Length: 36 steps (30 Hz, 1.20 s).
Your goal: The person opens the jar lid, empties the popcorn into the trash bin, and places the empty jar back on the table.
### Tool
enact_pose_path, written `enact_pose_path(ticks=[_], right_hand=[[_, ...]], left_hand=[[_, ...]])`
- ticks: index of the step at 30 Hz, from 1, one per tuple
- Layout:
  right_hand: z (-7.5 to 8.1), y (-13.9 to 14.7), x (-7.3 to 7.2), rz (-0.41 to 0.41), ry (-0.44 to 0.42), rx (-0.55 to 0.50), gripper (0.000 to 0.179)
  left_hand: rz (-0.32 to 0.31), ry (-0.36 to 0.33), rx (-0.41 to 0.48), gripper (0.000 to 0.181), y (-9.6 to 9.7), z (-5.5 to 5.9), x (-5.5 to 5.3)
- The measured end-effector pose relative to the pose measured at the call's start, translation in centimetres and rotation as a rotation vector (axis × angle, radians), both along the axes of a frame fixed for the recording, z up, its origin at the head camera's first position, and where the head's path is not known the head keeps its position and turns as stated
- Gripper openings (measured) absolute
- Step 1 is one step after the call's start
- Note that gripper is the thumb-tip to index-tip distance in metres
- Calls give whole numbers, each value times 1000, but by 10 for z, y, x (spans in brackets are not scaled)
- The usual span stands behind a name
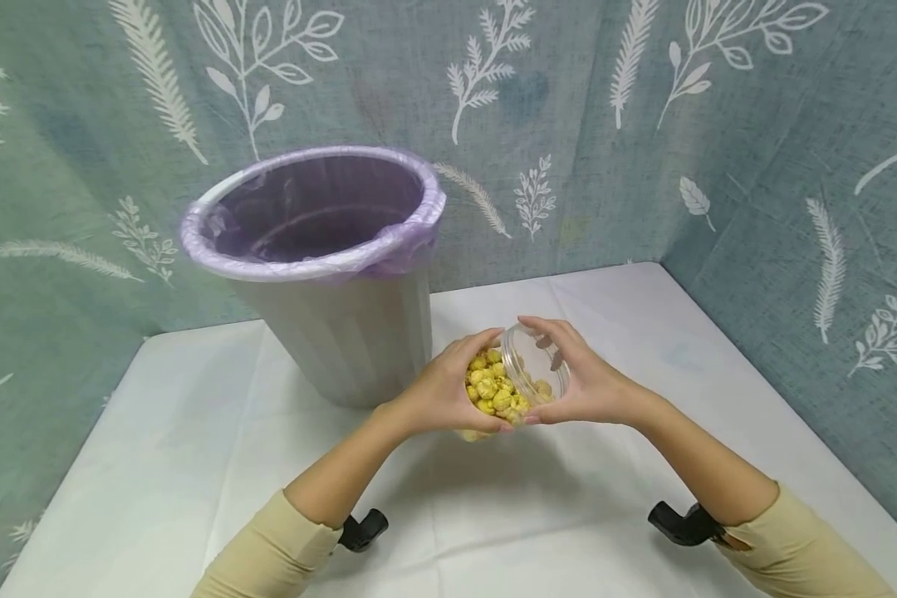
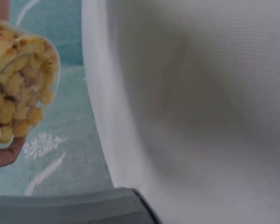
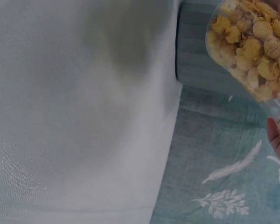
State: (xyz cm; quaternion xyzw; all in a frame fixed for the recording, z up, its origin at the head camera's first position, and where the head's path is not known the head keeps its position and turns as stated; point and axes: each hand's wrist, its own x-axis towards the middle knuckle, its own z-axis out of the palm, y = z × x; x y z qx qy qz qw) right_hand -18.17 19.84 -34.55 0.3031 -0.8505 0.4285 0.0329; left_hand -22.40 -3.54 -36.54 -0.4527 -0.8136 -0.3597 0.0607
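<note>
A clear plastic jar point(image 1: 523, 342) of yellow popcorn point(image 1: 497, 389) is held tilted on its side between both hands, above the table. My left hand point(image 1: 441, 390) grips its popcorn-filled body, thumb below and fingers over the top. Around the clear, ridged end at the right curls my right hand point(image 1: 594, 382); a few pieces of popcorn lie low inside that end. The left wrist view shows the jar's rounded base point(image 2: 23, 84) packed with popcorn. In the right wrist view the filled side point(image 3: 252, 51) appears at the upper right, with fingers point(image 3: 277, 140) at the ridged end.
A grey trash bin point(image 1: 344, 332) lined with a purple bag point(image 1: 314, 267) stands on the table, left of and behind my hands. White cloth covers the table point(image 1: 538, 515). Leaf-patterned green-blue fabric point(image 1: 568, 183) walls it off at the back and sides.
</note>
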Motion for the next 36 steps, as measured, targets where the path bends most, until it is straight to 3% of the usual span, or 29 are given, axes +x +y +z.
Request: enact_pose_path(ticks=[7, 9, 13, 17, 22, 28, 36], right_hand=[[-9, 1, -6, 109, 27, -69, 110], [-11, 0, -6, 119, 13, -79, 111], [-11, -2, -3, 99, -43, -76, 107], [-7, -6, -2, 11, -82, -96, 105], [-4, -8, -2, -52, -139, -94, 104], [-1, -9, 1, -74, -160, -66, 94], [-2, -9, 3, -32, -96, -51, 94]], left_hand=[[-80, -116, 9, 105, -6, 4, -3], [-74, -128, -6, 106, -7, 5, -3], [-26, -88, -58, 107, -10, 8, -2], [20, -12, -95, 110, -12, 9, -2], [45, -10, -76, 110, -13, 10, -1], [39, 6, -68, 110, -12, 8, -1], [4, -20, -48, 110, -14, 0, -1]])
